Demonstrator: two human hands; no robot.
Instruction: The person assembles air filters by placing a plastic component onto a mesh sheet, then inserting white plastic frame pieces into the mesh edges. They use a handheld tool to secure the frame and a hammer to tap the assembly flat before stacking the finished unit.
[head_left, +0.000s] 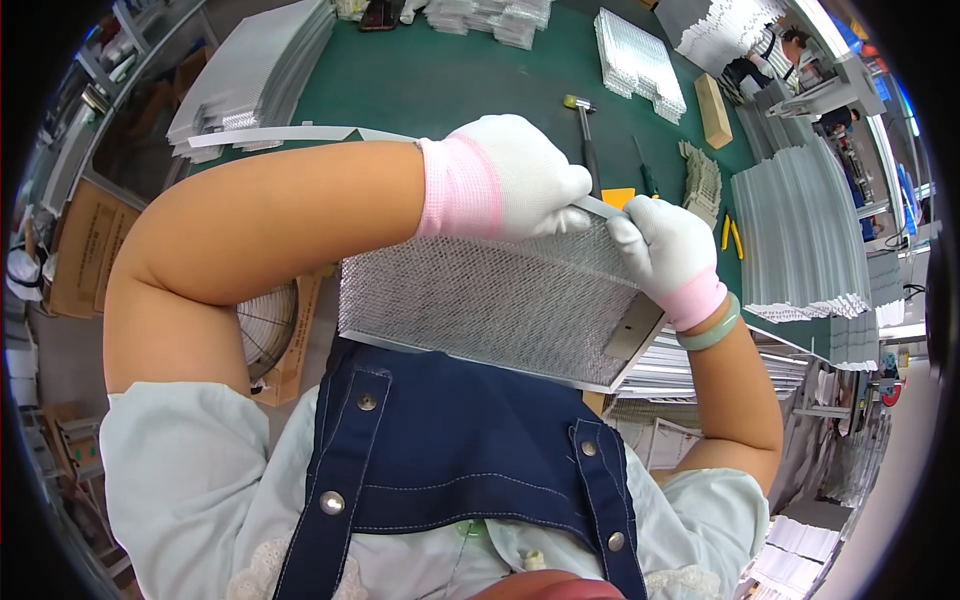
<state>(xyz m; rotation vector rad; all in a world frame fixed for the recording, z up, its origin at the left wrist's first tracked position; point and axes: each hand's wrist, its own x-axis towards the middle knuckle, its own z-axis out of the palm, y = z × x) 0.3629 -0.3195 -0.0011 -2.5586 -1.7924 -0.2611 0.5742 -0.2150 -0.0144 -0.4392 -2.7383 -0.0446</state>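
Observation:
A metal mesh panel (480,295) with a thin metal edge rests against my apron, its far side under my hands. My left hand (530,180), in a white glove with a pink cuff, is closed on a narrow metal strip (598,207) at the panel's far edge. Pinching the same strip from the right is my right hand (662,245), gloved alike. Left of my left wrist, a long pale strip (290,133) sticks out beyond my forearm; whether it is the same piece is hidden. A plain metal plate (637,325) sits at the panel's right end.
On the green table (450,85) lie a hammer (585,130), a screwdriver (647,175), yellow-handled pliers (735,238) and a wooden block (712,110). Stacked metal sheets stand at left (265,70) and right (800,235). A fan (268,325) is below my left arm.

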